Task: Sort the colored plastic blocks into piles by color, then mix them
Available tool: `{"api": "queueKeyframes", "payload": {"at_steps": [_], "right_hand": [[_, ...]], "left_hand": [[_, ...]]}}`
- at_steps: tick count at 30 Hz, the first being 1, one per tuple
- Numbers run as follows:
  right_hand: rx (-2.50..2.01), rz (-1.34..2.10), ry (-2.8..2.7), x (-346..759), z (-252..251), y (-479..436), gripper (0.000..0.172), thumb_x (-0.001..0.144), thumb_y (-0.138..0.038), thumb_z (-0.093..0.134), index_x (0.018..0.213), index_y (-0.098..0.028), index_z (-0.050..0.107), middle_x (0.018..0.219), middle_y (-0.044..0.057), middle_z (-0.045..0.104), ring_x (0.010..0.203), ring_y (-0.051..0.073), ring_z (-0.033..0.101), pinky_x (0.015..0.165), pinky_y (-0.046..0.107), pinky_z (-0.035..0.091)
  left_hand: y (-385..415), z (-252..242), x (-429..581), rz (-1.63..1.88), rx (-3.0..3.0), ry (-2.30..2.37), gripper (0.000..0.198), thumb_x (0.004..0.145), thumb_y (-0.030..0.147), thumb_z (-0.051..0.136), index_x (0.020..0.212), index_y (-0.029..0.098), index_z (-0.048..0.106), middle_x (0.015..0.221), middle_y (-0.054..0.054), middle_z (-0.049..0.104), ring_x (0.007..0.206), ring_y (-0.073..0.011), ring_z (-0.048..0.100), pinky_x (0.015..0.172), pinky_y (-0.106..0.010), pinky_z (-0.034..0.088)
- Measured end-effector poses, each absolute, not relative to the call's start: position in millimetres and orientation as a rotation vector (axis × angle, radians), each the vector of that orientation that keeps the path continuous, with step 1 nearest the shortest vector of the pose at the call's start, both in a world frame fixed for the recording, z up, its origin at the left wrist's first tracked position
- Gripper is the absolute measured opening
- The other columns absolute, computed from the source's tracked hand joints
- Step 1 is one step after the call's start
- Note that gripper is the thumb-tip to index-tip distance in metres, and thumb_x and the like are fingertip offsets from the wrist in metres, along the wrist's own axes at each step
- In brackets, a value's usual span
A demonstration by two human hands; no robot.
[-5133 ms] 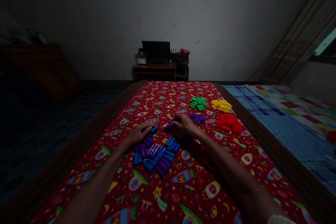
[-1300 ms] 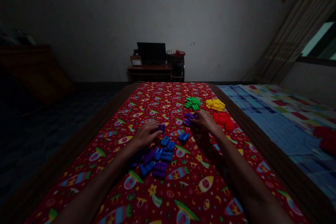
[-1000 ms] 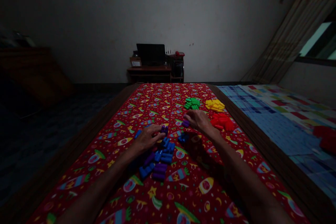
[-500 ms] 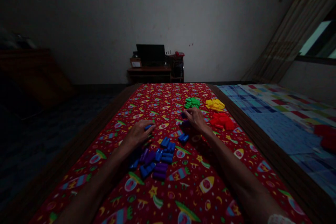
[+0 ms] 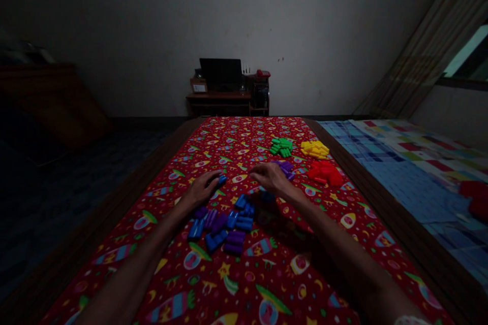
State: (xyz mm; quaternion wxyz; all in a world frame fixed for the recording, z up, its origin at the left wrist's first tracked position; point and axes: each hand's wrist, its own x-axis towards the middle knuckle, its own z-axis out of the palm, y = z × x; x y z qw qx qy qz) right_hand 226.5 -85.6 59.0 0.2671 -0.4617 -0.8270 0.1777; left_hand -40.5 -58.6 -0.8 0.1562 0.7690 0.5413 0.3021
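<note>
My left hand [image 5: 203,189] is over the left part of the cloth, thumb and fingers apart. A small blue plastic block [image 5: 221,180] lies right at its fingertips; whether they touch it I cannot tell. My right hand [image 5: 269,177] reaches leftward with fingers loosely parted and nothing visible in them. Just behind it sits a group of purple blocks [image 5: 286,169], partly covered by the hand. Below that hand a blue block [image 5: 267,196] lies in shadow. Nearer to me, between my forearms, is a mixed pile of blue blocks [image 5: 244,223] and purple blocks [image 5: 234,241].
A red patterned cloth [image 5: 285,277] covers the long table. Green blocks [image 5: 281,147], yellow blocks [image 5: 314,150] and red blocks [image 5: 325,173] form separate heaps at the far right. A bed [image 5: 385,177] stands to the right; a desk with a monitor [image 5: 221,74] is by the wall.
My right hand has moved left, away from the purple blocks, which now lie exposed behind it. My left hand has loosened, and the blue block shows at its fingertips. The view has shifted slightly.
</note>
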Motion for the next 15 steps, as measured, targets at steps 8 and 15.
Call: {"api": "queueKeyframes", "payload": {"at_steps": [8, 15], "right_hand": [[-0.59, 0.275, -2.702, 165, 15, -148, 0.013, 0.093, -0.026, 0.053, 0.097, -0.017, 0.062, 0.089, 0.007, 0.066, 0.083, 0.017, 0.057, 0.076, 0.027, 0.038], [-0.969, 0.354, -2.436, 204, 54, -117, 0.018, 0.09, -0.027, 0.056, 0.101, -0.017, 0.066, 0.08, 0.004, 0.067, 0.068, 0.013, 0.057, 0.059, 0.023, 0.031]], "left_hand": [[-64, -4, -43, 0.866, 2.182, 1.539, 0.059, 0.088, 0.052, 0.032, 0.119, 0.011, 0.062, 0.124, -0.015, 0.065, 0.115, -0.0267, 0.06, 0.102, -0.043, 0.045], [-63, -7, -44, 0.893, 2.174, 1.517, 0.06, 0.087, 0.057, 0.033, 0.119, 0.015, 0.062, 0.125, -0.013, 0.065, 0.114, -0.0258, 0.06, 0.101, -0.04, 0.045]]}}
